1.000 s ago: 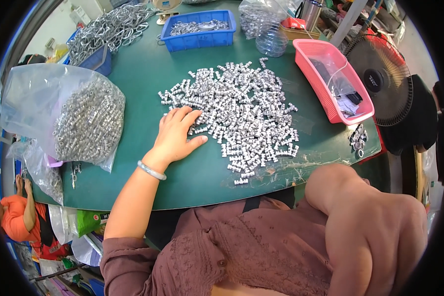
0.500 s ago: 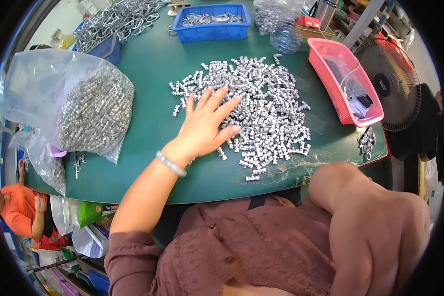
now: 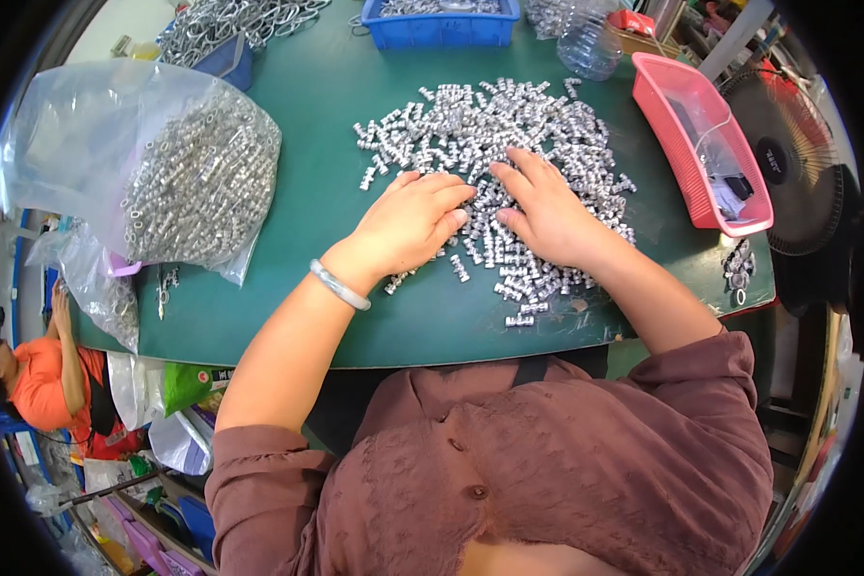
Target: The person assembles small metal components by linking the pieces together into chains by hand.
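Observation:
Small silver metal pieces, short ridged cylinders, lie in a loose pile (image 3: 509,125) on the green tabletop. My left hand (image 3: 408,221), with a pale bangle on its wrist, rests at the pile's left near edge. Its fingers point right and are slightly bent, the thumb apart from them; no piece shows in its grasp. Facing it across a small gap, my right hand (image 3: 552,216) lies on the near middle of the pile. That hand's fingers are spread over the pieces, palm down. A few pieces lie partly hidden beneath both hands.
Left of the pile stands a clear plastic bag (image 3: 206,182) full of similar pieces. A blue bin (image 3: 440,32) and metal loops (image 3: 245,24) are at the back. A pink basket (image 3: 696,144), a plastic jar (image 3: 588,48) and a fan (image 3: 778,154) stand right. A person in orange (image 3: 48,384) is far left.
My right hand has come from near my body onto the pile. My left hand's fingers have drawn in from a wide spread and turned rightward. The view has shifted slightly.

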Demonstrator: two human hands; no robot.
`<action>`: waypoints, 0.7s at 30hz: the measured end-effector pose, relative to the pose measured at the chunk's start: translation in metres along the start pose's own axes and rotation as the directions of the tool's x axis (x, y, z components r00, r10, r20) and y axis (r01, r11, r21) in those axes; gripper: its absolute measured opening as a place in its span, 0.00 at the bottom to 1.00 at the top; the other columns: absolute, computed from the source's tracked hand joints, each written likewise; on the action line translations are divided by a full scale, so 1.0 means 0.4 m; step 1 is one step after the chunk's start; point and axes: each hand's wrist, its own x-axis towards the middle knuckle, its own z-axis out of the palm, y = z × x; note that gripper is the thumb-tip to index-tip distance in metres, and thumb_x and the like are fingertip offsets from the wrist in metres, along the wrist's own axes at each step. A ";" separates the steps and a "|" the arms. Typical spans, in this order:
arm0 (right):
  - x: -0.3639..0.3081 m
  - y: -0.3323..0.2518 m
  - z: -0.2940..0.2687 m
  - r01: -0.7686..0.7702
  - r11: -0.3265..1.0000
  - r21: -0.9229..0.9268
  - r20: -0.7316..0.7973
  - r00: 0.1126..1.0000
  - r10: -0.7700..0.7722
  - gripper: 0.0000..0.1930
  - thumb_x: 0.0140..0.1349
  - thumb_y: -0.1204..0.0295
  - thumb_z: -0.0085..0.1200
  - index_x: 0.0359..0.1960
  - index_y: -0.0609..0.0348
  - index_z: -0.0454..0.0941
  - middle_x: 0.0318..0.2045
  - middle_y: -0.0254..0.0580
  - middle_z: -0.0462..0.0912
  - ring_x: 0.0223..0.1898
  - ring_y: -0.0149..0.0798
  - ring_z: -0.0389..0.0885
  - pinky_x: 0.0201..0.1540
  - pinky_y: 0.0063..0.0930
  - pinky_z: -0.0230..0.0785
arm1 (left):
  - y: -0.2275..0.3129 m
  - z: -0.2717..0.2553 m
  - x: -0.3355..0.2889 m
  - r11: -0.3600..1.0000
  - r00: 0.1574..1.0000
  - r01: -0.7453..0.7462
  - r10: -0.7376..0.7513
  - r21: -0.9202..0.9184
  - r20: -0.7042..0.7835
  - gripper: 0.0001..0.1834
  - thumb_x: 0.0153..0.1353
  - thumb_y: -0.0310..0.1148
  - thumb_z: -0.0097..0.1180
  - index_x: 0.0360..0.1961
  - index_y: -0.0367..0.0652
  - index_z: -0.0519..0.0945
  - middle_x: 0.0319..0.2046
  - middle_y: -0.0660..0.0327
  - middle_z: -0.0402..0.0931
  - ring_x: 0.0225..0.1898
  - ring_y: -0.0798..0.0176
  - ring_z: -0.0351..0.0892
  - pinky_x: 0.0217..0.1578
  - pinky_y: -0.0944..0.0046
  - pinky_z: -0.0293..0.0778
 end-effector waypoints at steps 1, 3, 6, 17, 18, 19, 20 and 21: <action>0.008 -0.006 -0.003 0.003 0.996 0.088 0.003 1.000 -0.003 0.27 0.56 0.67 0.54 0.56 0.63 0.64 0.57 0.63 0.62 0.59 0.60 0.60 0.61 0.45 0.53 | -0.005 -0.010 -0.011 0.991 1.000 0.021 -0.018 -0.132 0.019 0.17 0.62 0.33 0.46 0.51 0.42 0.73 0.51 0.55 0.71 0.56 0.52 0.66 0.57 0.53 0.58; 0.024 -0.011 0.004 0.048 0.991 0.125 0.020 0.998 -0.051 0.25 0.56 0.68 0.54 0.55 0.64 0.65 0.57 0.62 0.61 0.59 0.60 0.60 0.61 0.45 0.54 | -0.008 -0.027 -0.045 0.921 0.995 0.101 -0.099 -0.376 0.024 0.15 0.61 0.29 0.46 0.49 0.40 0.75 0.49 0.52 0.73 0.54 0.52 0.69 0.55 0.57 0.62; 0.037 -0.024 0.009 0.107 0.983 0.152 0.040 0.993 -0.115 0.24 0.56 0.70 0.54 0.55 0.63 0.66 0.57 0.60 0.62 0.59 0.58 0.61 0.61 0.45 0.54 | -0.017 -0.021 -0.115 0.867 0.969 -0.017 -0.109 -0.498 -0.223 0.14 0.60 0.28 0.47 0.47 0.41 0.76 0.46 0.53 0.75 0.49 0.48 0.72 0.50 0.58 0.67; -0.015 -0.074 -0.111 0.374 0.871 0.318 0.099 0.901 -0.423 0.06 0.48 0.72 0.57 0.24 0.60 0.74 0.26 0.42 0.70 0.35 0.48 0.69 0.41 0.39 0.62 | 0.106 -0.007 -0.306 0.892 0.820 0.334 -0.435 -0.306 -0.372 0.10 0.48 0.21 0.59 0.33 0.35 0.76 0.32 0.57 0.73 0.31 0.63 0.72 0.34 0.69 0.69; -0.038 -0.081 -0.125 0.362 0.855 0.372 0.152 0.884 -0.441 0.07 0.47 0.71 0.58 0.23 0.59 0.74 0.26 0.41 0.69 0.35 0.47 0.69 0.40 0.39 0.63 | 0.122 0.000 -0.306 0.883 0.815 0.337 -0.447 -0.328 -0.369 0.10 0.48 0.22 0.59 0.33 0.36 0.76 0.31 0.57 0.73 0.30 0.64 0.72 0.33 0.69 0.69; -0.061 -0.088 -0.131 0.347 0.856 0.383 0.200 0.874 -0.444 0.07 0.46 0.71 0.59 0.25 0.59 0.75 0.27 0.40 0.70 0.34 0.45 0.69 0.39 0.38 0.62 | 0.137 0.008 -0.306 0.875 0.822 0.329 -0.450 -0.355 -0.348 0.10 0.48 0.22 0.59 0.34 0.36 0.76 0.31 0.58 0.74 0.29 0.65 0.72 0.31 0.70 0.69; -0.082 -0.097 -0.134 0.330 0.858 0.394 0.247 0.861 -0.444 0.09 0.45 0.72 0.60 0.28 0.59 0.76 0.28 0.38 0.71 0.32 0.44 0.69 0.38 0.37 0.62 | 0.154 0.018 -0.302 0.864 0.826 0.326 -0.458 -0.384 -0.329 0.10 0.49 0.22 0.59 0.34 0.37 0.76 0.31 0.58 0.74 0.30 0.65 0.72 0.31 0.70 0.69; -0.101 -0.107 -0.129 0.309 0.877 0.368 0.251 0.875 -0.414 0.09 0.44 0.72 0.60 0.28 0.58 0.76 0.28 0.38 0.70 0.32 0.44 0.69 0.37 0.36 0.62 | 0.165 0.027 -0.296 0.871 0.845 0.290 -0.428 -0.397 -0.320 0.10 0.49 0.22 0.60 0.34 0.37 0.76 0.31 0.58 0.74 0.30 0.65 0.73 0.31 0.70 0.70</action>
